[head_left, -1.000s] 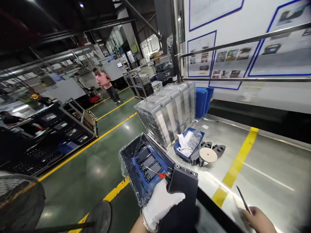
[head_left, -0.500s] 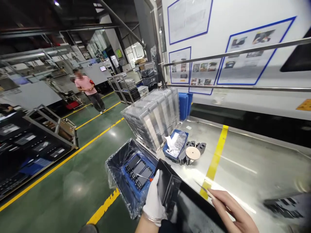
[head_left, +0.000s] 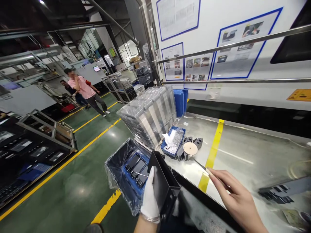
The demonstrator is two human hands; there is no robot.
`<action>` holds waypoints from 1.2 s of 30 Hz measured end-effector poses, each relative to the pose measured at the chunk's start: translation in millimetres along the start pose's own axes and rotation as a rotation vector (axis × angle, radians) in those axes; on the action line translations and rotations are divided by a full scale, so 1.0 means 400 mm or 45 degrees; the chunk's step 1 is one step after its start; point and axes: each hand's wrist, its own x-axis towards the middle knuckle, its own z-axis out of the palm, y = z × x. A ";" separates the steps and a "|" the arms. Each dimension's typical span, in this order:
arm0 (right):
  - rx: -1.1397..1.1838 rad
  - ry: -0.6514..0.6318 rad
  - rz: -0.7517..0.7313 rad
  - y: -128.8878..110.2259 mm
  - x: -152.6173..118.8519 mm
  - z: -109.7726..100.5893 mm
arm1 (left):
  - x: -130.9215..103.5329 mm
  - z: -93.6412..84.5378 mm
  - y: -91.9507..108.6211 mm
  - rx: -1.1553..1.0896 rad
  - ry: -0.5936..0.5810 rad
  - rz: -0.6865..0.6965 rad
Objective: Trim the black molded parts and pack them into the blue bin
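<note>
In my gloved left hand (head_left: pixel 150 199) is a hollow black plastic part (head_left: pixel 163 186), tilted with its open side facing up and right. The fingers wrap round it, partly hidden behind. My bare right hand (head_left: pixel 234 192) pinches a slim knife-like tool (head_left: pixel 199 164) with a thin dark blade and a pale handle end. Its tip points toward a round beige disc (head_left: pixel 190 149), which rests on dark plastic parts (head_left: pixel 198 142) on the metal table (head_left: pixel 245 142). Whether the tip touches the disc I cannot tell.
Left of the held part stands a plastic-lined bin (head_left: pixel 116 161) with black parts (head_left: pixel 138 168) and a metal rod (head_left: pixel 141 174). A blue tray (head_left: pixel 167 152) holds white cloth. Wrapped stacks (head_left: pixel 148 113) stand behind; grey parts (head_left: pixel 286 191) lie right. Two people (head_left: pixel 87 89) are in the aisle.
The black part has turned, showing more of its hollow inside. My right hand has shifted slightly up, with the tool tip closer to the disc. A second person has come into sight behind the first.
</note>
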 end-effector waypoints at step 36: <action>0.354 -0.145 0.239 -0.078 0.041 0.163 | -0.031 0.013 -0.055 0.054 -0.269 -0.330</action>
